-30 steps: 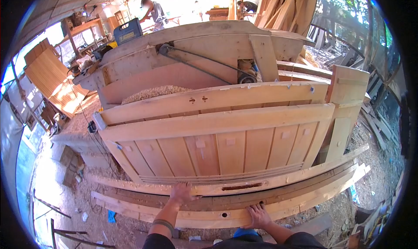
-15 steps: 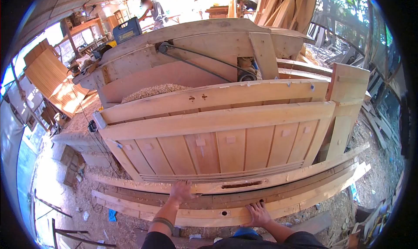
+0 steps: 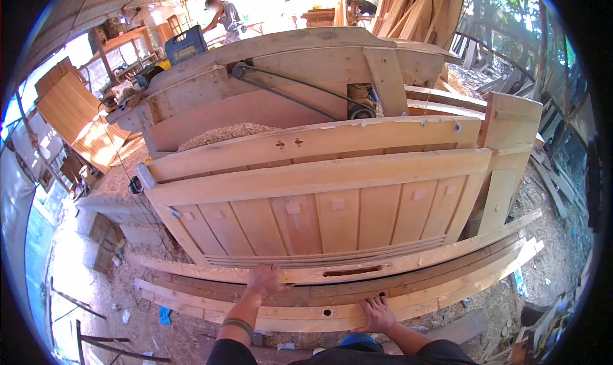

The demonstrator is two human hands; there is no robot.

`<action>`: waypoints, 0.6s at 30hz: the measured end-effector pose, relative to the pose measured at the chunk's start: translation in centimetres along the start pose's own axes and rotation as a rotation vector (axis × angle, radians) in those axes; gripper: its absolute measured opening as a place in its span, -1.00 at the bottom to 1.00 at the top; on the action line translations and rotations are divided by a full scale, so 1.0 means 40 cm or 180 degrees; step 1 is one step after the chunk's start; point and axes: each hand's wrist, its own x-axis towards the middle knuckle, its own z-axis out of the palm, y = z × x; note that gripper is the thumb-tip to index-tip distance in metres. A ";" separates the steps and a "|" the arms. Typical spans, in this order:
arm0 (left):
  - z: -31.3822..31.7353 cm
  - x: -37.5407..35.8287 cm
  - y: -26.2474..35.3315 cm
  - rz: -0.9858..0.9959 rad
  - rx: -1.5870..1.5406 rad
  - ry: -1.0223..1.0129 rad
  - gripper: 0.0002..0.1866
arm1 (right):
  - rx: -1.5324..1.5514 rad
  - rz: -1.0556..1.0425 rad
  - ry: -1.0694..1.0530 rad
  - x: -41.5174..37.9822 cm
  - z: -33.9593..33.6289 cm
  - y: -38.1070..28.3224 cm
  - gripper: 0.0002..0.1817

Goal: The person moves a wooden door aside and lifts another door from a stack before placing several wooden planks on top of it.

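Note:
My left hand (image 3: 264,280) lies over the bottom rail of a large panelled wooden door (image 3: 306,221), its fingers bent over the edge and the thumb pointing right. A long slot (image 3: 354,271) is cut into that edge, to the right of the hand. Closer to my body, my right hand (image 3: 378,315) rests on a long wooden board (image 3: 281,315), fingers stretched out and apart. A round dark hole (image 3: 327,312) shows in this board left of the right hand, and a second one (image 3: 383,295) by its fingertips.
Behind the door stands a wooden machine body with a drive belt (image 3: 290,90) and a heap of shavings (image 3: 227,134). A blue case (image 3: 186,44) sits on top. Another panel (image 3: 511,148) leans at right. A person (image 3: 227,20) stands far back. Scraps litter the floor.
Both hands stay in the same places. The view has shifted very slightly; nothing else has visibly moved.

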 end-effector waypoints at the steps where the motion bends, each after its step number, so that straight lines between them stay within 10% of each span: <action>1: -0.003 0.002 0.001 -0.0009 0.0033 -0.0043 -0.03 | 0.0023 -0.0008 0.0003 0.000 0.000 0.000 0.15; 18: 0.009 0.012 -0.007 -0.0028 0.0137 -0.0208 -0.02 | -0.0035 0.0038 -0.0147 0.003 -0.006 -0.002 0.17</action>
